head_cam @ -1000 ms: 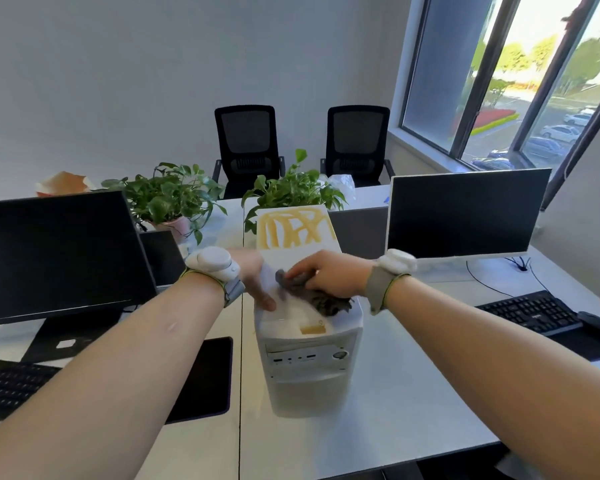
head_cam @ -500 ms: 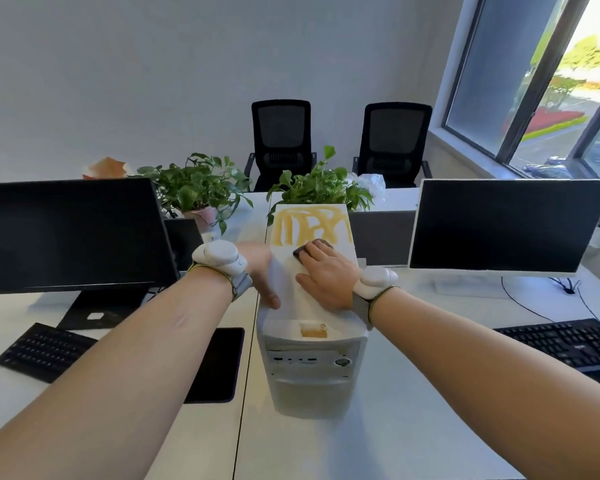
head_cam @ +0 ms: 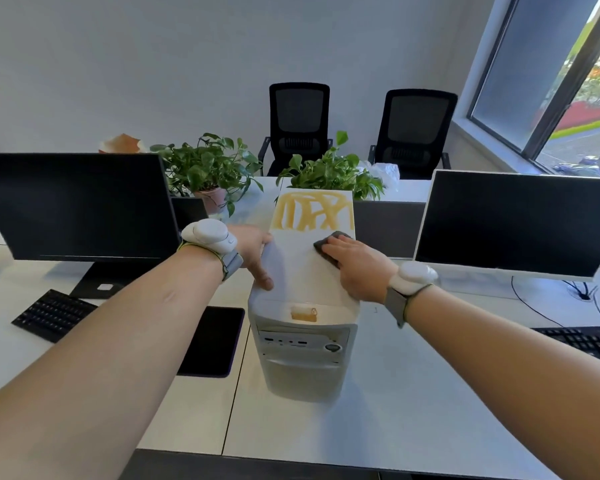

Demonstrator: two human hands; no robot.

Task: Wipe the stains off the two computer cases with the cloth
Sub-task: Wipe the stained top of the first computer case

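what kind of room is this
Most likely an office: two monitors with keyboards on white shared desks, and two black mesh chairs along the wall by a window.

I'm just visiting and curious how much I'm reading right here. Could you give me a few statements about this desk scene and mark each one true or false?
1. The right hand presses a dark cloth on top of the case. True.
2. The yellow stain is wiped away. False: it still covers the far end of the top.
3. The left hand holds the case's left edge. True.
4. Both monitors show pictures. False: the left monitor and the right monitor are dark.
5. Someone sits in a chair. False: both chairs are unoccupied.
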